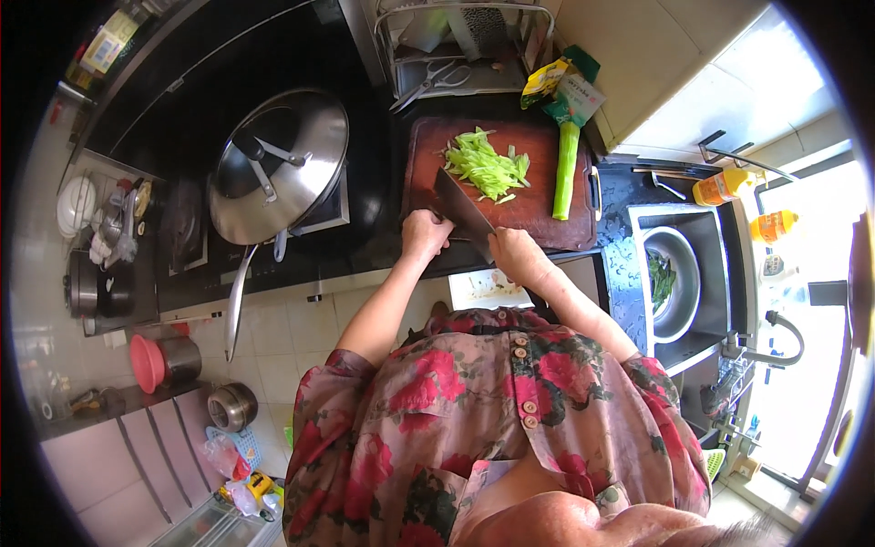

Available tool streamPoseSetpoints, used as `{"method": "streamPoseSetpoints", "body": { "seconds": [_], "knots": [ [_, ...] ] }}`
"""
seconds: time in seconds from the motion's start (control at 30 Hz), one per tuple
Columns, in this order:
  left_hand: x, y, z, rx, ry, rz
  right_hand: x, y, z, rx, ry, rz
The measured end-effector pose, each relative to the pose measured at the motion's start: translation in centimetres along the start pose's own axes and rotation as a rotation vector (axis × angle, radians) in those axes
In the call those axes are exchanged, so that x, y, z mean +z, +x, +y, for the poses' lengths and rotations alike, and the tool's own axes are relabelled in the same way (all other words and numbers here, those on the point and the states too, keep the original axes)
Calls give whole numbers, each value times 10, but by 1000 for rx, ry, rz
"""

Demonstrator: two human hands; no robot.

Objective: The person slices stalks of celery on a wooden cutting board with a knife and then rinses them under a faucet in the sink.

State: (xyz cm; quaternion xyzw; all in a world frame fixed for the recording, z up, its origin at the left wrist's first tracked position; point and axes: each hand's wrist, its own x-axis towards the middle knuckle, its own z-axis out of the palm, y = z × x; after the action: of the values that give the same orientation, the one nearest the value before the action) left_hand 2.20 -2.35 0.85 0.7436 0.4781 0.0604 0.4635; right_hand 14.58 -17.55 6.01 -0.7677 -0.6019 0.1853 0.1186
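Observation:
My right hand (518, 254) grips the handle of a Chinese cleaver (463, 208), whose broad blade slants up and left over the front part of a reddish-brown cutting board (526, 215). Close to the blade's left side is my left hand (425, 234), fingers curled in at the board's front edge. Whether anything is pinched in it is hidden. A heap of pale green shredded celtuce (487, 164) lies on the board just beyond the blade. To its right rests a peeled celtuce stem (565, 174), pointing away from me.
A lidded wok (280, 171) sits on the black cooktop at left, its long handle jutting over the counter edge. Behind the board are scissors (434, 82) by a metal rack and seasoning packets (577, 89). At right, a sink holds a metal basin (687, 280) with leaves.

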Motion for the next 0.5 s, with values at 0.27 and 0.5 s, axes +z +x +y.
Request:
{"method": "streamPoseSetpoints", "body": {
  "seconds": [0.27,0.5],
  "knots": [
    [-4,-13,-27,-87,-630,53,-12,-4,-17,-1,105,32],
    [-27,-26,-47,-104,-751,65,10,24,13,126,243,203]
  ]
}}
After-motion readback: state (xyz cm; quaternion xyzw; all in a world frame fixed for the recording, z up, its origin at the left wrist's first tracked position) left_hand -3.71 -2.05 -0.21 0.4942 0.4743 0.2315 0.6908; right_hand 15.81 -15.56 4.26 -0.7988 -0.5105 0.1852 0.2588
